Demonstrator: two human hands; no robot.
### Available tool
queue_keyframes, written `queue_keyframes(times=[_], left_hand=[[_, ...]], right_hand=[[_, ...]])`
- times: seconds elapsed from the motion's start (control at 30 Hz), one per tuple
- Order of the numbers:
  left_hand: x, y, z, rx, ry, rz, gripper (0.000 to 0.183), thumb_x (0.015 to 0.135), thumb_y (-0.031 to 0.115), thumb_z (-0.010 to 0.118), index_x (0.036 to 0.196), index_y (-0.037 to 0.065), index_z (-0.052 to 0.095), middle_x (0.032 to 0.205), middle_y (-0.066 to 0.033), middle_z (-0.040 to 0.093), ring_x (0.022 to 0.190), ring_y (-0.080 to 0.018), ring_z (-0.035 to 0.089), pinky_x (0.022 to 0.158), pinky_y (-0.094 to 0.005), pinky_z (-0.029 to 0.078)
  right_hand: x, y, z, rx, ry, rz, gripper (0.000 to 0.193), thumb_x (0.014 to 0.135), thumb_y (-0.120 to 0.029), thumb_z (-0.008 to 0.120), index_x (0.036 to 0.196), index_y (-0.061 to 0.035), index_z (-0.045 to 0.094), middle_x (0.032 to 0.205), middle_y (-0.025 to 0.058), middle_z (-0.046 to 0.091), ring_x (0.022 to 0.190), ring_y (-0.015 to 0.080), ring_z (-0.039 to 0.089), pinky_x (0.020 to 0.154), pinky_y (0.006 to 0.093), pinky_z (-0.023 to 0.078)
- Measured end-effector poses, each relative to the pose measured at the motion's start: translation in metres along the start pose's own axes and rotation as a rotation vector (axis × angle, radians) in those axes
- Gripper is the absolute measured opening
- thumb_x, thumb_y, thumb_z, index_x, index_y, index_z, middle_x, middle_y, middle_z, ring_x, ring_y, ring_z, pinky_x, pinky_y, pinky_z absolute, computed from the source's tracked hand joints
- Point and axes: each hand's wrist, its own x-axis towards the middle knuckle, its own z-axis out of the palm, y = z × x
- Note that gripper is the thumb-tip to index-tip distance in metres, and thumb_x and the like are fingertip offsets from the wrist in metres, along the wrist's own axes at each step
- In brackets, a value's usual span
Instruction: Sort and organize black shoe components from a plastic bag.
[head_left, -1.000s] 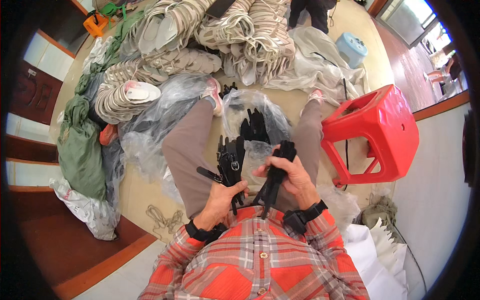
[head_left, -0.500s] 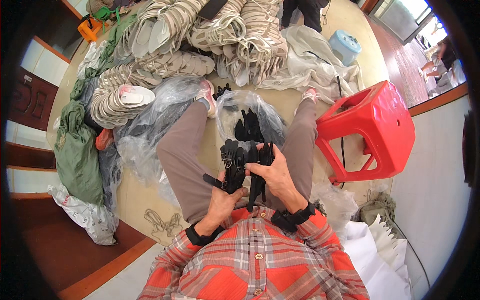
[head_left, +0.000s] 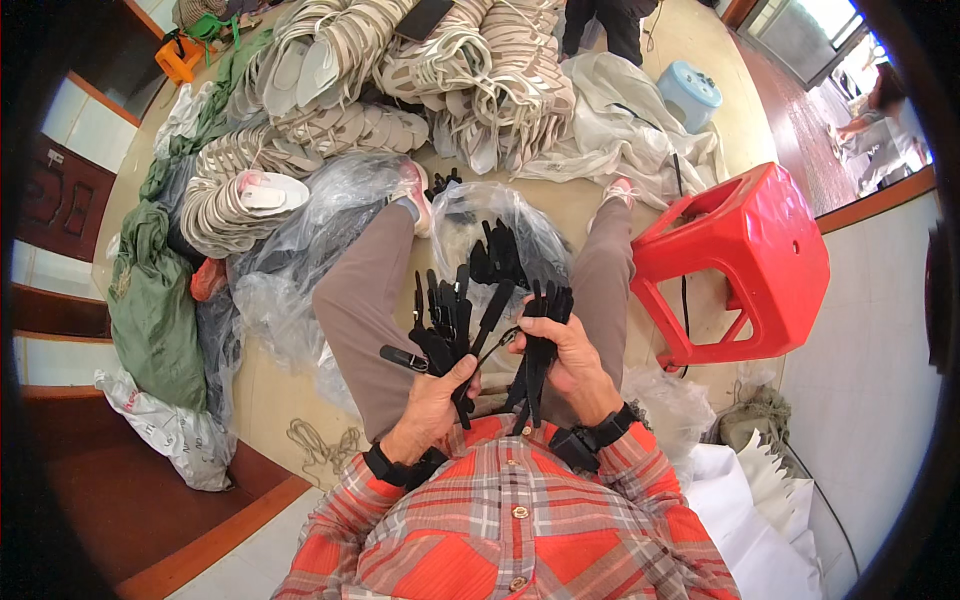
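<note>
My left hand (head_left: 430, 408) is closed round a bunch of black straps (head_left: 442, 330), some with small metal buckles, fanned out above the thumb. A second bunch of black straps (head_left: 545, 318) is gripped in my right hand (head_left: 580, 372), the thumb pressed across it. Between the two hands a thin strap (head_left: 497, 345) with a small buckle stretches across, near the right thumb. Both hands are above my lap, a little apart. Just beyond them, between my legs, more black straps (head_left: 497, 258) lie in a clear plastic bag (head_left: 540, 225).
Stacked pale shoe parts (head_left: 350, 60) fill the far floor, with a black phone (head_left: 424, 18) on top. A red plastic stool (head_left: 740, 265) is at my right; a blue stool (head_left: 690, 95) stands farther off. Green sacking (head_left: 155, 310) lies left. A person (head_left: 885, 115) is beyond the doorway.
My hands have drawn apart, and the straps that were close together are now in two separate bunches with a thin strap between. The person beyond the doorway has shifted.
</note>
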Motion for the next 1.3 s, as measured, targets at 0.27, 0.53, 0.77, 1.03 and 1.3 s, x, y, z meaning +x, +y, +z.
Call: queue_keyframes(times=[0.27, 0.53, 0.77, 1.03, 1.3], left_hand=[[-0.003, 0.002, 0.003, -0.023, -0.035, -0.001, 0.028, 0.079, 0.005, 0.065, 0.104, 0.003, 0.053, 0.085, -0.0026, 0.056, 0.067, -0.013, 0.054, 0.059, -0.0259, 0.046], [0.001, 0.001, 0.003, -0.151, -0.083, -0.06, 0.034, 0.077, -0.005, 0.063, 0.108, 0.003, 0.054, 0.098, -0.0036, 0.058, 0.085, -0.0145, 0.058, 0.073, -0.0293, 0.052], [-0.005, 0.005, 0.015, -0.132, -0.012, -0.071, 0.035, 0.076, -0.007, 0.062, 0.108, 0.003, 0.053, 0.096, -0.0021, 0.059, 0.08, -0.0135, 0.058, 0.072, -0.0278, 0.052], [0.01, 0.001, 0.004, -0.06, 0.025, -0.155, 0.03, 0.078, 0.001, 0.065, 0.105, 0.006, 0.053, 0.086, -0.0005, 0.058, 0.068, -0.0097, 0.054, 0.056, -0.0241, 0.045], [0.063, 0.039, -0.034, -0.246, 0.148, -0.141, 0.025, 0.081, 0.007, 0.063, 0.104, 0.003, 0.052, 0.086, -0.0071, 0.061, 0.072, -0.0154, 0.058, 0.056, -0.0254, 0.044]], right_hand=[[0.004, 0.006, 0.001, -0.012, 0.062, -0.054, 0.026, 0.07, -0.003, 0.068, 0.092, -0.0025, 0.055, 0.079, 0.0029, 0.056, 0.068, 0.0143, 0.058, 0.062, 0.0301, 0.05], [0.006, 0.015, 0.0, 0.052, 0.108, -0.077, 0.029, 0.072, -0.004, 0.067, 0.098, -0.0002, 0.056, 0.084, 0.0053, 0.06, 0.071, 0.0156, 0.058, 0.065, 0.0287, 0.05], [0.003, 0.018, 0.013, 0.076, 0.051, 0.041, 0.03, 0.072, 0.0, 0.067, 0.1, -0.0014, 0.057, 0.088, 0.0049, 0.06, 0.075, 0.0163, 0.059, 0.067, 0.0301, 0.05], [0.035, 0.024, 0.006, -0.055, 0.096, 0.109, 0.025, 0.071, 0.0, 0.063, 0.095, 0.0018, 0.057, 0.083, 0.0105, 0.062, 0.073, 0.0214, 0.061, 0.067, 0.0358, 0.052], [0.147, -0.085, 0.049, -0.396, 0.021, 0.233, 0.013, 0.072, -0.003, 0.061, 0.079, 0.0076, 0.057, 0.073, 0.0156, 0.062, 0.062, 0.0245, 0.062, 0.062, 0.0348, 0.054]])
